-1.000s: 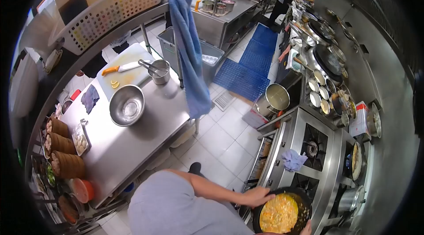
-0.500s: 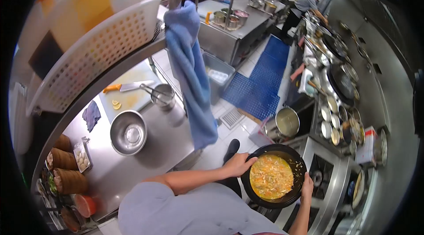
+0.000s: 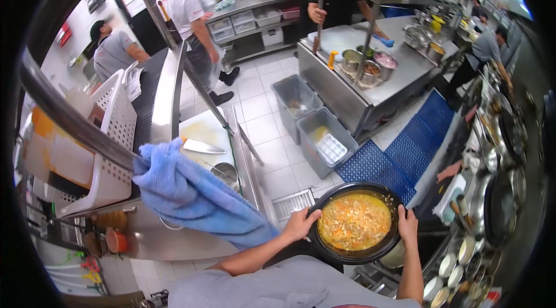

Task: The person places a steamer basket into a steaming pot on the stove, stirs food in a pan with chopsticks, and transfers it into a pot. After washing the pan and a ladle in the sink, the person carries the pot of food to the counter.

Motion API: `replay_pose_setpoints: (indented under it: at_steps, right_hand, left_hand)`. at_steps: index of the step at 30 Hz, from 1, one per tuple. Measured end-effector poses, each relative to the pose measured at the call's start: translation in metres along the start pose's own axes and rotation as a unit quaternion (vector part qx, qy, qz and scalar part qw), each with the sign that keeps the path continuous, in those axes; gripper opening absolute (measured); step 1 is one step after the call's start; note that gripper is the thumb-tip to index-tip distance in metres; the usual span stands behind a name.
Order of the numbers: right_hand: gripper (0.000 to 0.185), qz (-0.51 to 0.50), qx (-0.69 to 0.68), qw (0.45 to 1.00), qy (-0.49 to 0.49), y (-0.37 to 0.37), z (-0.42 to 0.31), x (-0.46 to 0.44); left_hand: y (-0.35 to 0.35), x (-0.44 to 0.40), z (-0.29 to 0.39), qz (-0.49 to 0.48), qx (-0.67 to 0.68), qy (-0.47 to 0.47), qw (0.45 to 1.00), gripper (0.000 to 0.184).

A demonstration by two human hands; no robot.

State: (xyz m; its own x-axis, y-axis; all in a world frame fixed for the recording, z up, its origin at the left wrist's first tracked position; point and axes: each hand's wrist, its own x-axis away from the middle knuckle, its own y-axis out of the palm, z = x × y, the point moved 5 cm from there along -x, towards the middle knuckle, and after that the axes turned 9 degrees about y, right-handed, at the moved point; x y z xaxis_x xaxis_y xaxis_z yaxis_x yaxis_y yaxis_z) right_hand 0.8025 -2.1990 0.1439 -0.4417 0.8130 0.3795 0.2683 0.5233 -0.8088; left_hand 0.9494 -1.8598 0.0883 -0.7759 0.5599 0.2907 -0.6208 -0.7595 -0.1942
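Between my two hands I carry a black round pan [image 3: 324, 244] at waist height. Inside lies a yellow-orange soupy mix [image 3: 354, 221] with pale and orange shreds. My left hand [image 3: 302, 224] grips the pan's left rim, thumb on top. On the opposite side my right hand [image 3: 408, 224] holds the right rim. The pan looks about level. A blue towel [image 3: 197, 192] hangs from the metal shelf rail, left of my left forearm.
Two grey bins [image 3: 327, 143] stand ahead on the tiled floor, beside blue mats [image 3: 420, 134]. A knife [image 3: 202, 146] lies on a cutting board at left. Pans and bowls [image 3: 463, 250] line the right-hand stove. Several people work farther off, one at a steel counter [image 3: 399, 79].
My view has swung to the left and up, showing more of the kitchen. The pan stays in both hands and now sits in front of the floor drain and mats.
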Motion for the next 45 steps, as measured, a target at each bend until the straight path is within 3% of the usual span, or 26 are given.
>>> replay_pose_setpoints:
  at_steps: [7,9,13,17,21,27,30,32,39,45]
  right_hand:
    - [0.067,-0.043,0.062,0.993,-0.086,0.031,-0.143,-0.099]
    - [0.067,-0.053,0.059,0.991,-0.111,0.046,-0.182,-0.111]
    - [0.078,-0.088,0.085,0.983,-0.136,0.094,-0.242,-0.158]
    - [0.075,-0.077,0.088,0.974,-0.192,0.138,-0.313,-0.184]
    - [0.082,-0.144,0.118,0.955,-0.230,0.197,-0.403,-0.218]
    - [0.083,-0.228,0.184,0.910,-0.293,0.277,-0.561,-0.236]
    - [0.086,-0.284,0.228,0.870,-0.333,0.300,-0.638,-0.228]
    - [0.092,-0.250,0.212,0.866,-0.378,0.334,-0.677,-0.244]
    - [0.092,-0.255,0.250,0.850,-0.388,0.399,-0.816,-0.258]
    - [0.087,-0.225,0.210,0.870,-0.386,0.461,-0.911,-0.265]
  left_hand:
    - [-0.063,-0.069,0.021,0.174,0.035,0.023,0.984,0.050]
    - [-0.089,-0.082,0.026,0.194,-0.009,0.017,0.981,0.050]
    - [-0.139,-0.118,0.024,0.253,-0.024,0.038,0.966,0.049]
    - [-0.182,-0.131,0.021,0.299,-0.071,-0.016,0.952,0.046]
    - [-0.223,-0.158,0.017,0.405,-0.045,-0.004,0.913,0.045]
    - [-0.271,-0.212,-0.034,0.504,0.016,-0.101,0.858,0.047]
    - [-0.301,-0.238,-0.023,0.529,0.079,-0.128,0.835,0.046]
    - [-0.328,-0.253,0.008,0.552,0.104,-0.123,0.818,0.046]
    - [-0.445,-0.323,-0.004,0.568,0.121,-0.118,0.805,0.049]
    - [-0.551,-0.391,-0.062,0.583,0.082,-0.097,0.802,0.050]
